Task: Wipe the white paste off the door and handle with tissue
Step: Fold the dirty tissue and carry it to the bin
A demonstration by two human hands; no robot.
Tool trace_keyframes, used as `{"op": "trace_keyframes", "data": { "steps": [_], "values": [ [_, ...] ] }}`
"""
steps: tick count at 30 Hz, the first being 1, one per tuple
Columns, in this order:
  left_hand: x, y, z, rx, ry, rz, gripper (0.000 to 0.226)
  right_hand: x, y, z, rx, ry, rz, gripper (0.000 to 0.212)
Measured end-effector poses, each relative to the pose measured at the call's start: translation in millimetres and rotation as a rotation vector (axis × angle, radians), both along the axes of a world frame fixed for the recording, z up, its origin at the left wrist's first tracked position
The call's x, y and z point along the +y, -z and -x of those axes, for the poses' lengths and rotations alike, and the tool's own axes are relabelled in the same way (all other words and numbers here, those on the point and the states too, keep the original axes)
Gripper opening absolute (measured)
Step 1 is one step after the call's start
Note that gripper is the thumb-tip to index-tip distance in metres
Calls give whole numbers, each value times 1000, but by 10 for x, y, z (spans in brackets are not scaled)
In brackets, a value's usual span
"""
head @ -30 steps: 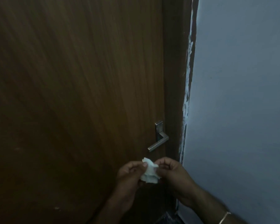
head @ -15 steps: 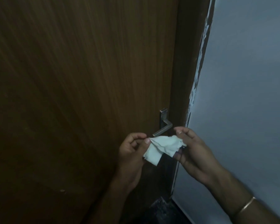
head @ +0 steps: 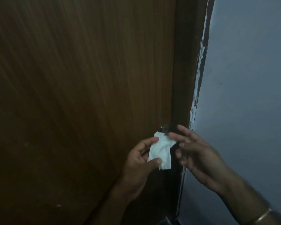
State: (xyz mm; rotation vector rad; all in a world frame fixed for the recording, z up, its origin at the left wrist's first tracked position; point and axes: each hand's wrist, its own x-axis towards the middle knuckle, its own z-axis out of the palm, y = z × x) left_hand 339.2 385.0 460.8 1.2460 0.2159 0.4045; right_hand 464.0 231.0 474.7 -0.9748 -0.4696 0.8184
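Before one handle point(head: 164, 128), left hand point(head: 137, 161) pinches one tissue point(head: 161, 151); right hand point(head: 199, 153) spread

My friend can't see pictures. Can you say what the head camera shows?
A left hand pinches a crumpled white tissue in front of a brown wooden door, covering most of its metal handle. The right hand hovers open beside it.

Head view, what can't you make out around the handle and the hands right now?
- Handle: only its top shows; the tissue and the right hand cover the lever.
- Paste on the handle: cannot tell, dim and covered.
- Right hand fingers: motion-blurred, contact with the tissue unclear.
- Left hand: its forearm fades into shadow.
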Motion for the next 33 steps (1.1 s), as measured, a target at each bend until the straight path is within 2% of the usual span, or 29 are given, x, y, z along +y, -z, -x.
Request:
{"op": "trace_keyframes", "data": {
  "steps": [2, 5, 10, 13, 16, 19, 21, 24, 28, 31, 33],
  "values": [
    [-22, -15, -35, 23, -21, 10, 54, -26, 23, -51, -118, 132, 161, 39],
    [-76, -45, -79, 57, -80, -42, 57, -28, 64, -28, -210, 84, 278, 31],
    [-170, 13, -64, 95, -161, -151, 51, 1, 138, 82, -235, -40, 196, 38],
    [-137, 6, -22, 74, -158, -140, 35, 23, 122, 137, -309, 24, 201, 26],
    [-52, -27, -30, 73, -165, -79, 35, 77, 94, 171, -324, 123, 213, 18],
    [38, -64, -32, 60, -197, -134, 29, 140, 81, 232, -321, 230, 199, 9],
    [76, -100, -20, 72, -155, -138, 32, 167, 55, 255, -374, 271, 194, 21],
    [146, -184, 7, 135, -98, -316, 40, 187, 2, 267, -503, 288, 228, 37],
    [219, -373, 17, 152, -153, -821, 26, 237, -107, 286, -946, 448, 441, 23],
    [238, -461, 6, 69, -220, -907, 15, 277, -194, 314, -1045, 549, 457, 10],
    [252, -465, -5, 33, -191, -846, 15, 303, -198, 364, -946, 520, 404, 8]
  ]
}}
